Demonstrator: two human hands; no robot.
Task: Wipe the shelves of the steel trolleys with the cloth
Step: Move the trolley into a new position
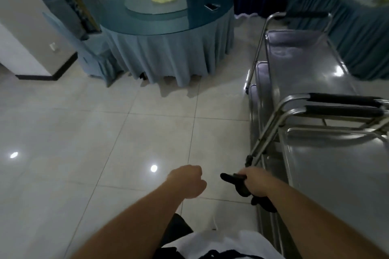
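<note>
Your right hand (255, 182) grips a dark cloth (242, 187). Its fingers are curled tight around it, and the cloth sticks out to the left and hangs down below your fist. Your left hand (187, 182) is a closed fist with nothing in it, out over the floor (84, 132).

The near steel trolley (336, 170) is just to the right of your right hand, so that hand is the closer one. Its top shelf runs long, from near you to far away. A second trolley (299, 59) stands farther off, in line behind it. Both are grey and shiny, with black handle grips.

I think you should move the cloth right and up onto the near shelf. Wiping has not started there yet.
</note>
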